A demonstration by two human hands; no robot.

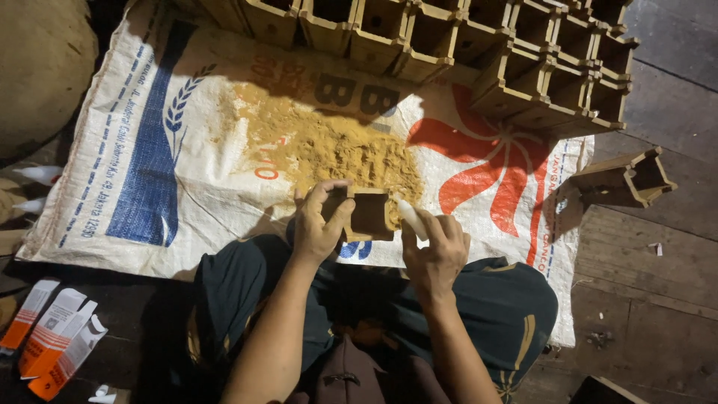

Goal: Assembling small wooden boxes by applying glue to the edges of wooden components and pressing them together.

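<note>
Left hand [320, 222] grips small wooden box [369, 214]; right hand [436, 251] pinches white glue tube [410, 218] against it. Many finished boxes [516, 52] stacked beyond sawdust pile [340, 150]; one box [627, 178] apart

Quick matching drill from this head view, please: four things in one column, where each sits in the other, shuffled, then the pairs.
Things:
1. small wooden box
2. white tube
3. pile of sawdust
4. orange and white cartons

Places:
A. on the floor at the lower left
B. in the right hand
C. spread on the printed woven sack
D. in the left hand

Pairs: 1-D, 2-B, 3-C, 4-A
</note>
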